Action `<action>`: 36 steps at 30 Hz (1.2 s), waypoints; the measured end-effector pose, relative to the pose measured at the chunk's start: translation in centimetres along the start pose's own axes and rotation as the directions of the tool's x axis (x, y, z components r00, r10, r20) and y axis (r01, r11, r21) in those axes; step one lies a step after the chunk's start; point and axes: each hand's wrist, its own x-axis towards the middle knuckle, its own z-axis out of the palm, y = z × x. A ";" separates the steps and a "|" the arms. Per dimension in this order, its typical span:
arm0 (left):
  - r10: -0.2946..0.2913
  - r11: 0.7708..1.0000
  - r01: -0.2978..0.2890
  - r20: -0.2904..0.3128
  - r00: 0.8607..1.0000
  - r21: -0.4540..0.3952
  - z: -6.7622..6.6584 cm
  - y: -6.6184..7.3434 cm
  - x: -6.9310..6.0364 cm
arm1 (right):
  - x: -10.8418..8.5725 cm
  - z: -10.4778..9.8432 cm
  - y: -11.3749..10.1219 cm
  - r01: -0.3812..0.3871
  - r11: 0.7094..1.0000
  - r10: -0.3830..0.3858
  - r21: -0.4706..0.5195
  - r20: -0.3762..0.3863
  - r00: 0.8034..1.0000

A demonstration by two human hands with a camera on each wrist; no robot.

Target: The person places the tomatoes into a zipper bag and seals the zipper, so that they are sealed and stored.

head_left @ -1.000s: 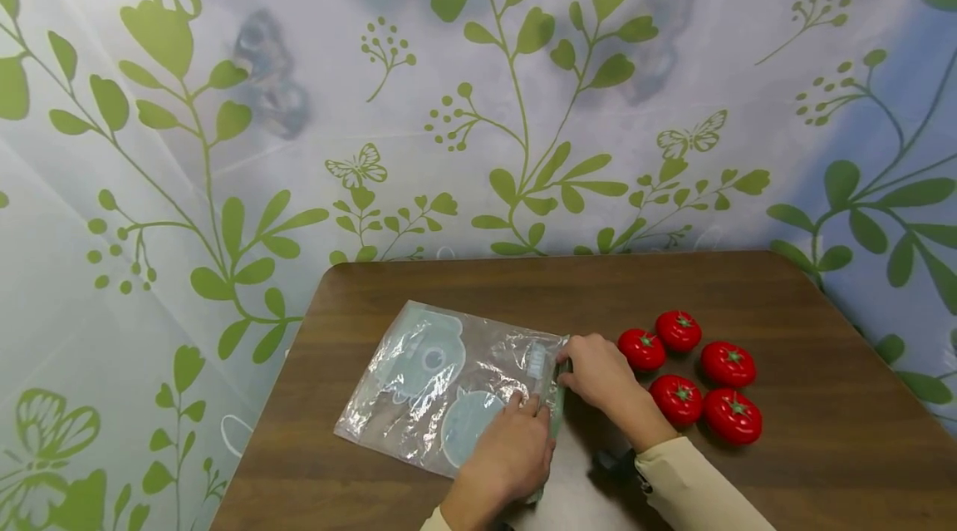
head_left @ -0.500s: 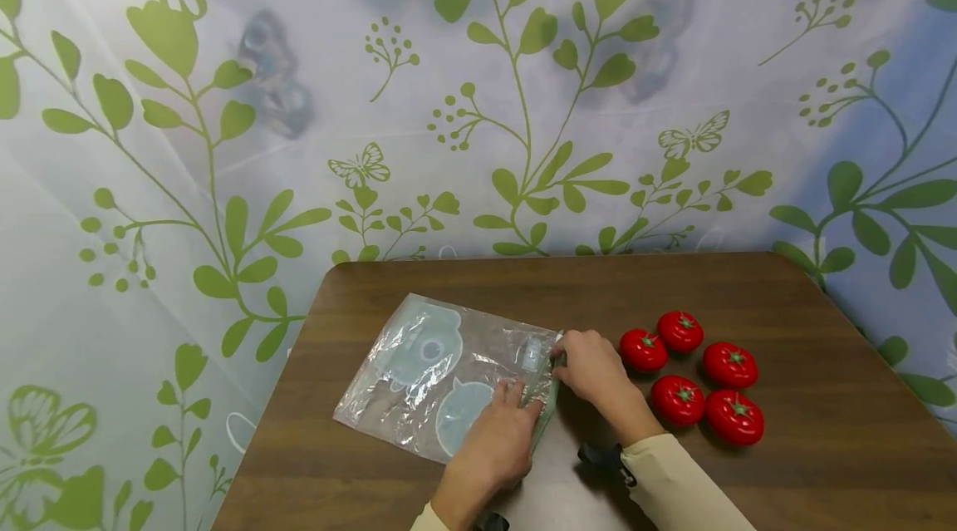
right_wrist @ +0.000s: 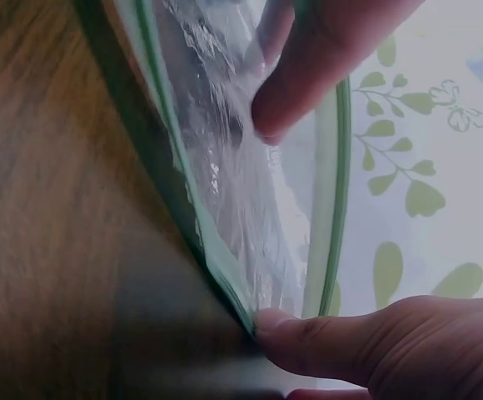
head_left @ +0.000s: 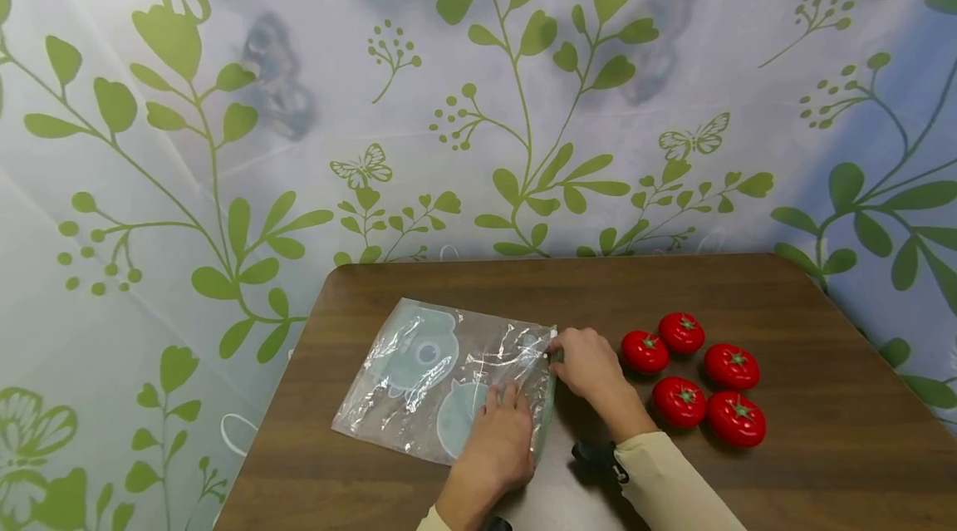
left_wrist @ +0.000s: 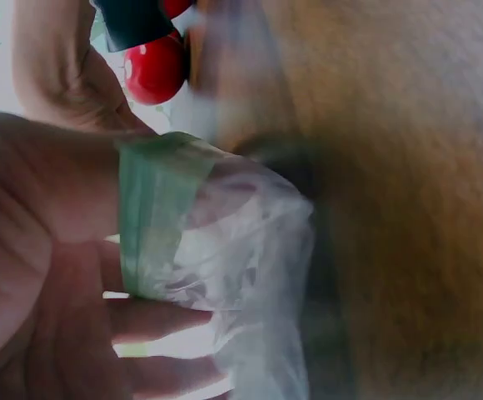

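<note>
1. Clear plastic bag: lies askew on the left part of the table, its green-trimmed mouth facing the right edge; the right wrist view shows that mouth gaping.
2. Handling: it looks very light, limp and slick, likely to crease or slide; the green rim seems firmer and the better place to take hold.
3. Right hand: thumb and finger pinch the end of the mouth nearer the table's far edge.
4. Left hand: fingers spread and fairly straight, resting on the bag beside its mouth.
5. Markings: pale blue animal-like prints show on the bag; a small pale patch by the right hand is too faint to read, and no brand is legible.
6. Five glossy red tomatoes: clustered between the right hand and the table's right edge.
7. Leaf-patterned curtain: hangs behind the far edge.
</note>
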 end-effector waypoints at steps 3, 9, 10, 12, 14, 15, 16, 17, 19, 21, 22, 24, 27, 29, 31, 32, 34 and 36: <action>-0.025 1.000 0.026 -0.088 0.996 0.012 2.5 -0.5 0.5 | -0.2 0.3 0.2 0.008 1.000 -0.007 0.006 -0.027 1.000; -0.078 0.996 0.076 -0.060 0.995 -0.036 2.2 -0.6 0.7 | -1.1 0.6 0.7 0.035 0.999 -0.035 0.041 -0.015 0.999; -0.085 0.995 0.083 -0.042 0.995 -0.046 2.0 -0.6 0.6 | -1.3 0.6 0.7 0.041 0.998 -0.040 0.057 -0.010 0.999; -0.097 0.992 0.094 -0.035 0.995 -0.080 1.9 -0.6 0.5 | -1.8 0.5 0.9 0.057 0.994 -0.057 0.097 -0.004 0.998; -0.108 0.989 0.104 -0.037 0.993 -0.104 1.7 -0.6 0.3 | -2.2 0.2 0.9 0.072 0.987 -0.072 0.145 -0.003 0.997; -0.113 0.988 0.108 -0.041 0.993 -0.110 1.7 -0.6 0.3 | -2.5 0.0 0.9 0.080 0.983 -0.080 0.163 -0.006 0.997; -0.117 0.987 0.111 -0.045 0.992 -0.113 1.7 -0.6 0.2 | -2.7 -0.3 0.9 0.087 0.980 -0.087 0.178 -0.010 0.996; -0.122 0.986 0.114 -0.059 0.991 -0.125 1.7 -0.6 0.2 | -3.0 -0.7 0.9 0.095 0.978 -0.094 0.186 -0.013 0.996; -0.133 0.984 0.123 -0.075 0.988 -0.132 1.6 -0.6 0.2 | -3.5 -1.3 1.0 0.106 0.975 -0.104 0.196 -0.018 0.994; -0.142 0.982 0.130 -0.089 0.986 -0.135 1.7 -0.7 0.2 | -4.1 -2.1 1.0 0.108 0.973 -0.107 0.203 -0.017 0.994; -0.147 0.982 0.134 -0.094 0.985 -0.135 1.6 -0.7 0.2 | -4.3 -2.5 1.0 0.107 0.972 -0.107 0.210 -0.015 0.994; -0.156 0.981 0.142 -0.103 0.982 -0.134 1.6 -0.7 0.3 | -4.9 -3.2 1.1 0.102 0.968 -0.103 0.231 -0.005 0.995; -0.167 0.980 0.152 -0.112 0.980 -0.132 1.7 -0.6 0.4 | -5.7 -4.3 1.3 0.090 0.963 -0.094 0.256 0.006 0.996; -0.175 0.978 0.159 -0.118 0.977 -0.134 1.7 -0.6 0.4 | -6.2 -5.0 1.6 0.091 0.961 -0.096 0.261 0.006 0.995; -0.183 0.976 0.166 -0.120 0.976 -0.138 1.7 -0.6 0.4 | -6.8 -5.7 1.9 0.098 0.961 -0.101 0.260 0.001 0.995; -0.186 0.975 0.169 -0.120 0.975 -0.141 1.8 -0.6 0.5 | -7.1 -6.0 2.1 0.098 0.960 -0.101 0.261 -0.002 0.995; -0.195 0.973 0.177 -0.115 0.974 -0.144 1.9 -0.6 0.5 | -7.6 -6.7 2.6 0.099 0.960 -0.098 0.261 -0.017 0.995; -0.203 0.971 0.186 -0.106 0.973 -0.150 1.9 -0.6 0.6 | -8.2 -7.2 3.1 0.106 0.960 -0.100 0.260 -0.035 0.994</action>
